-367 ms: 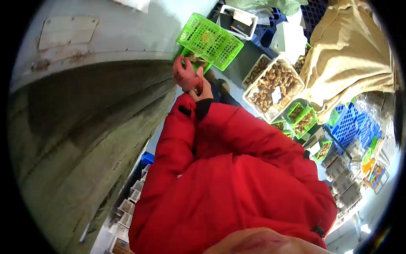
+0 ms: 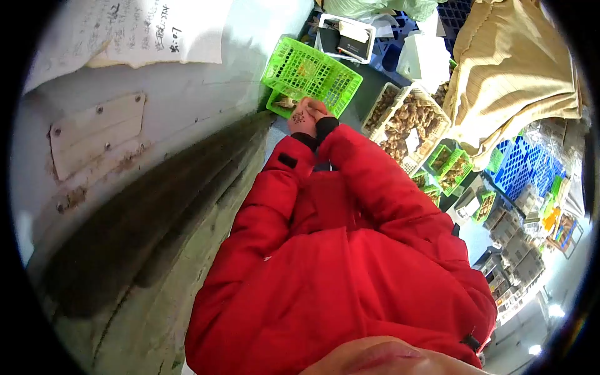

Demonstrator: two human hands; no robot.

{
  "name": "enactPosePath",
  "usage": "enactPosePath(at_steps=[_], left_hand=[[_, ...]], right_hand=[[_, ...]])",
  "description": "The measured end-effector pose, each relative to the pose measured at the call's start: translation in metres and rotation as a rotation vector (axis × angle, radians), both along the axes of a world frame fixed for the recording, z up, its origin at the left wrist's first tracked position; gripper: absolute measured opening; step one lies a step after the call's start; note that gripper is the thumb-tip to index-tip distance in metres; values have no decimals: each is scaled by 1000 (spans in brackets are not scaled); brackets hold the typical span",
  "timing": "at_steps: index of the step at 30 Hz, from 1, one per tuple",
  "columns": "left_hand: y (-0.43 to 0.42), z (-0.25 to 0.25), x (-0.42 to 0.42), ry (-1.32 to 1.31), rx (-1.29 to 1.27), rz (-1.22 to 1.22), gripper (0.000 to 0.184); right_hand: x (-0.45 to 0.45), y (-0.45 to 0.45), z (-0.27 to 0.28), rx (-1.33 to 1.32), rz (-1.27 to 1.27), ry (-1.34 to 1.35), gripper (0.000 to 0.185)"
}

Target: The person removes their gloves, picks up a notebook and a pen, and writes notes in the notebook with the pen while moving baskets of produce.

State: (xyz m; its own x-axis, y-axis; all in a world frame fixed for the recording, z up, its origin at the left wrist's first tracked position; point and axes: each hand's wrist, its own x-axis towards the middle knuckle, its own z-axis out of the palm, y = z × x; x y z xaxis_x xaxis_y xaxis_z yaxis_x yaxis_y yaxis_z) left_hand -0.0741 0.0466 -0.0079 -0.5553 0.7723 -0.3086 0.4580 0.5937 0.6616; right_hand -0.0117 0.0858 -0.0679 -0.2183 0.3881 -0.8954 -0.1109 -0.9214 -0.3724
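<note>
My left hand [image 2: 302, 122], with a dark marking on its back, is beside my right hand [image 2: 319, 109]. The two touch in front of a green crate, fingers closed and bunched together. Anything between the fingers is hidden. The crate [image 2: 342, 94] is tilted above a second green crate [image 2: 272, 106], where some pale and brown pieces show. My fingertips lie over the lower edge of the upper crate.
At the left stands a wall [image 2: 206, 94] with a written paper sheet [image 2: 162, 37]. To the right are a white basket of mushrooms [image 2: 409, 125], small green baskets [image 2: 455, 172] and a tan cloth [image 2: 500, 75]. A white box [image 2: 345, 39] holds dark items.
The right hand has left the left wrist area, and both hands are now together, further right in view. The view has shifted, showing more of the wall paper.
</note>
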Motion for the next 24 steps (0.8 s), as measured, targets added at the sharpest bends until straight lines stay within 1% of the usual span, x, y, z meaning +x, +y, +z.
enactPosePath(at_steps=[1,4,5,7,9,10,11,12,13,14,15,16,17,18,19,20,21,22,23,24], left_hand=[[-2,0,5,-292,27,50,26],[-23,-55,22,417,174,-404,27],[-17,-41,30,-61,11,-62,29],[-4,-20,42,-117,158,-144,30],[-1,-10,49,-170,293,-215,31],[0,-2,47,-197,356,-245,32],[6,15,34,-340,365,-229,31],[5,9,17,-349,274,-170,32],[9,0,-4,-361,183,-109,33],[16,-12,-17,-370,96,-46,34],[22,-41,-23,-935,269,269,39],[21,-30,-27,-1011,347,313,43],[21,-17,-30,-1090,427,356,47],[21,-4,-33,-1168,506,396,52],[25,-7,-36,-1391,569,561,51],[29,-13,-39,-1612,628,732,51],[29,-41,-41,-1652,675,585,67],[33,-45,-40,-1665,704,611,68],[38,-50,-37,-1675,738,634,69],[42,-55,-35,-1682,771,663,70]], right_hand=[[4,0,-9,-42,-23,25,30],[19,1,-41,-147,-110,86,29],[24,2,-52,-167,-146,88,28],[38,10,-70,-183,-218,77,28],[50,32,-73,-215,-283,101,29],[54,46,-66,-246,-305,131,29],[54,58,-51,-269,-318,162,30],[50,65,-25,-276,-300,184,30],[41,75,20,-210,-143,169,25],[32,79,42,-141,17,153,22],[28,79,30,58,64,19,21],[24,78,17,245,119,-147,21],[33,72,-19,524,214,-298,24],[38,65,-40,798,307,-452,27],[34,59,-44,800,202,-227,35],[25,55,8,532,278,-245,44],[20,44,8,400,275,-240,56],[15,37,6,276,269,-233,68],[11,31,5,360,214,-199,71],[11,29,3,335,207,-100,69]])
